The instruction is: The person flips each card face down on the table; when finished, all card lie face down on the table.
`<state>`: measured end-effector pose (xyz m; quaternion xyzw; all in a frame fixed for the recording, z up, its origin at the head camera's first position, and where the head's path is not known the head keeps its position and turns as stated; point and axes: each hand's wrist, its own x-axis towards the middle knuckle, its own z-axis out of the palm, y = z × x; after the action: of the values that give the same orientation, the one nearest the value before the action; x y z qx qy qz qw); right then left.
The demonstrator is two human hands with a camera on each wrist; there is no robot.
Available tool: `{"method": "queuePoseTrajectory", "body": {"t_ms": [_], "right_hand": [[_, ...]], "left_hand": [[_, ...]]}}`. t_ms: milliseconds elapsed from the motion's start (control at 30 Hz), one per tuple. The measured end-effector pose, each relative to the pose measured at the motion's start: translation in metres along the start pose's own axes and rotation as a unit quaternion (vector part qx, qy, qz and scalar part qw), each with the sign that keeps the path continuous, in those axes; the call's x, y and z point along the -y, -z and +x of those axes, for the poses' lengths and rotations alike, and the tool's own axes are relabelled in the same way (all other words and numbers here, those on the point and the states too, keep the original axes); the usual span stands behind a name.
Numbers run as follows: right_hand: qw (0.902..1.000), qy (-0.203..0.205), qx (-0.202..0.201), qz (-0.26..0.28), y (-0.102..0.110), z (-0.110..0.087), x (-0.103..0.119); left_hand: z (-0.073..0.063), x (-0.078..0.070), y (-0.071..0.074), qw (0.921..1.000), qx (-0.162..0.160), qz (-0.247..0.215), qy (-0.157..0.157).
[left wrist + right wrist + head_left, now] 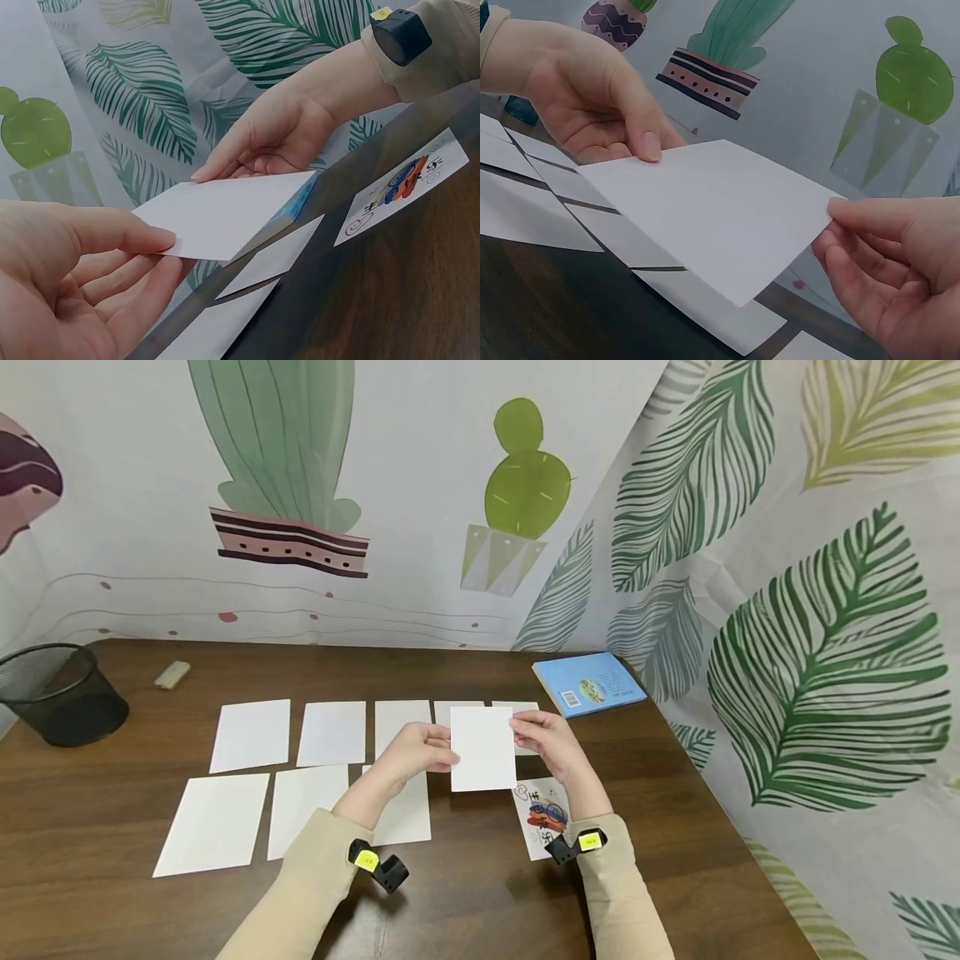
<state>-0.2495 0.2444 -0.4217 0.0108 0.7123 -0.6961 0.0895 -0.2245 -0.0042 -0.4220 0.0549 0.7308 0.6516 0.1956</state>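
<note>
Both hands hold one blank white card (483,750) up above the table, over the gap between other cards. My left hand (416,756) pinches its left edge between thumb and fingers. At the opposite edge, my right hand (551,743) pinches it the same way. In the right wrist view the card (720,214) shows a plain white face, slightly tilted. On the table below the right wrist lies a card with coloured drawing and writing (542,810), partly hidden by the forearm. Two rows of blank white cards (251,735) lie to the left and behind.
A blue book (588,683) lies at the back right corner of the wooden table (465,910). At the far left stands a black mesh bin (67,706), with a small whitish block (172,674) beside it. A patterned wall covering borders the table behind and right.
</note>
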Motion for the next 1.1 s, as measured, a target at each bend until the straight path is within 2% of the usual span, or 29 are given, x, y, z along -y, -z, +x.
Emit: {"method": "queuePoseTrajectory", "body": {"t_ms": [100,300,500,633,767,967,1100], "right_hand": [[0.9999,0.0,0.014,-0.001,0.001,0.0,0.0],[0.9974,-0.009,0.071,-0.011,0.007,-0.002,-0.001],[0.9904,-0.049,0.117,-0.054,0.007,-0.001,-0.003],[0.9834,-0.072,0.145,-0.083,0.006,-0.002,-0.004],[0.9768,-0.088,0.161,-0.11,0.004,-0.003,-0.005],[0.966,-0.117,0.165,-0.162,0.005,-0.001,-0.009],[0.9611,-0.13,0.157,-0.186,0.003,0.0,-0.013]], "left_hand": [[0.0,0.001,0.001,1.0,0.007,0.004,0.001],[0.002,0.004,0.003,0.9998,0.017,0.005,0.002],[0.005,0.009,0.008,0.9999,-0.007,-0.004,0.009],[0.005,0.012,0.011,0.9995,-0.023,0.01,0.017],[0.004,0.014,0.01,0.9981,-0.037,0.035,0.035],[0.005,0.017,0.005,0.9921,-0.06,0.088,0.066],[0.006,0.018,0.003,0.9882,-0.067,0.119,0.069]]}}
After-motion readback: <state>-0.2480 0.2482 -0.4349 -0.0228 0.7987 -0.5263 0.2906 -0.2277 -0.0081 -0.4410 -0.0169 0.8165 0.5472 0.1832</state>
